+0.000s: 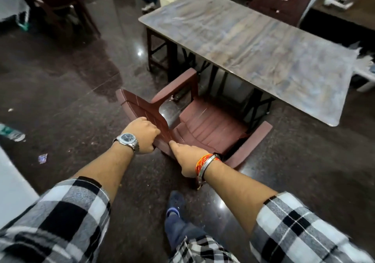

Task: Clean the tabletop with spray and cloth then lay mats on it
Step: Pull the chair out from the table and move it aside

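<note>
- The fingers of the left hand [142,136] curl over the top edge of the maroon plastic chair [209,126].
- The right hand [185,159] grips the same edge.
- The table [253,45] stands beyond the chair, well apart from the fingers.

Black-and-white checked sleeves [67,218], steel wristwatch [127,139], orange bangles [205,163]
</note>
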The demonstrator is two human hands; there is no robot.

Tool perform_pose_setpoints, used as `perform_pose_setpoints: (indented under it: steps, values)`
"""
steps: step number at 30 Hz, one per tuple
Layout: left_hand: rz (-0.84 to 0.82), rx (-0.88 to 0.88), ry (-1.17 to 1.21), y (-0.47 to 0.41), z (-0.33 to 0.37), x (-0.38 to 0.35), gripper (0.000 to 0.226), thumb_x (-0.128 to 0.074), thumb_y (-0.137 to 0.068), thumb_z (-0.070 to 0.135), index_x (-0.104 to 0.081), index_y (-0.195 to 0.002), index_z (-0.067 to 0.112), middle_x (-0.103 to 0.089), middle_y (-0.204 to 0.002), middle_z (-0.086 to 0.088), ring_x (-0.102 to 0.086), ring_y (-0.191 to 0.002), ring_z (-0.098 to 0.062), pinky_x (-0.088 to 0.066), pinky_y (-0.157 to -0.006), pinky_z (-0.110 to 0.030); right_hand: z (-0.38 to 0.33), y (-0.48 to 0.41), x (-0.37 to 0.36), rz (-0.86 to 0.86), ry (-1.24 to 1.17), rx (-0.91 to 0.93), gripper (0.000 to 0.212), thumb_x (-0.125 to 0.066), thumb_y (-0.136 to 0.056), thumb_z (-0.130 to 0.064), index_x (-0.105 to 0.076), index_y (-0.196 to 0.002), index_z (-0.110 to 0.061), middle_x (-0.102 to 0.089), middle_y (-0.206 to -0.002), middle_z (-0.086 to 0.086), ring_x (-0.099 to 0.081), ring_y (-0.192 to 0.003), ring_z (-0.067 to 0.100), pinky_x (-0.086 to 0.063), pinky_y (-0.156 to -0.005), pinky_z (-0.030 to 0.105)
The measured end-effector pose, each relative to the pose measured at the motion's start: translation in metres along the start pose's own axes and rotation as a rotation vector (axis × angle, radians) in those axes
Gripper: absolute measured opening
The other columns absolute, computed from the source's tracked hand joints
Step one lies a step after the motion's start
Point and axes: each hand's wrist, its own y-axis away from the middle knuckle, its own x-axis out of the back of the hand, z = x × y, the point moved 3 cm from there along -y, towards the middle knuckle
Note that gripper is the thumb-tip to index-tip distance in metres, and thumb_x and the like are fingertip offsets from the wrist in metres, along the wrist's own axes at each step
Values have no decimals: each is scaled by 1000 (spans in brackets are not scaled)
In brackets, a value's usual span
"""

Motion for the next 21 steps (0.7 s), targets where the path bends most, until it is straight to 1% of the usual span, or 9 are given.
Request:
perform_pose_setpoints:
  steps: [2, 6, 9, 11, 13, 15, 17, 19, 21]
  values:
    - [12, -54, -4, -20, -30, -3, 46, -45, -61, 43, -68, -98, 29, -70, -100, 8, -64, -98, -14, -42, -88, -31, 6, -19, 10, 17, -5, -25, 83, -61, -86, 0, -18, -157, -12, -46, -150, 13, -57, -123, 42, -50, -94, 45]
    - [-2, -115, 16, -55, -71, 0, 39, -51, -64, 35, -67, -99, 27, -69, -101, 8, -64, -100, -15, -44, -88, -32, 16, -57, 24, 77, -31, -109, 71, -56, -89, 0, -25, -151, -12, -50, -143, 12, -59, -119, 42, -45, -80, 41]
    - [2, -113, -28, -82, -90, 0, 30, -48, -70, 34, -63, -95, 28, -68, -100, 9, -62, -102, -14, -40, -89, -32, 8, -86, 33, 106, -33, -233, 63, -54, -91, -2, -28, -147, -12, -55, -134, 16, -58, -118, 45, -49, -89, 51]
    - [-18, -146, -29, -89, -100, 1, 35, -47, -66, 40, -64, -96, 29, -67, -102, 11, -60, -108, -12, -35, -98, -33, 1, -96, 33, 123, -10, -334, 65, -55, -90, -1, -29, -148, -14, -56, -132, 19, -54, -120, 47, -47, -94, 58]
    - [-67, -254, -74, -98, -116, -4, 50, -44, -62, 45, -65, -105, 31, -67, -110, 11, -56, -117, -10, -21, -113, -38, -10, -108, 31, 170, -28, -433, 67, -57, -89, -2, -28, -148, -14, -55, -131, 20, -53, -119, 45, -47, -94, 57]
    - [-129, -371, -127, -108, -128, -6, 61, -42, -61, 48, -63, -116, 31, -65, -117, 10, -53, -122, -10, -10, -118, -44, -24, -124, 38, 240, -120, -482, 70, -62, -88, -10, -28, -148, -12, -55, -131, 19, -54, -118, 44, -49, -93, 54]
    - [-138, -421, -106, -117, -136, -1, 59, -45, -64, 49, -62, -117, 31, -66, -116, 9, -58, -116, -13, -26, -113, -42, -35, -146, 50, 323, -222, -520, 64, -63, -88, -18, -33, -145, -9, -57, -130, 17, -58, -116, 42, -50, -90, 49]
    - [-109, -419, -39, -122, -141, 2, 48, -46, -67, 49, -64, -106, 27, -69, -108, 5, -64, -103, -19, -46, -94, -36, -43, -165, 62, 385, -218, -542, 48, -57, -93, -18, -42, -137, -8, -61, -126, 14, -63, -113, 41, -51, -87, 45]
    - [-75, -426, -1, -125, -146, 3, 43, -45, -68, 48, -65, -98, 24, -70, -103, 2, -66, -97, -23, -51, -83, -35, -48, -178, 68, 415, -149, -554, 30, -46, -98, -17, -51, -127, -10, -65, -123, 12, -66, -110, 39, -51, -84, 44]
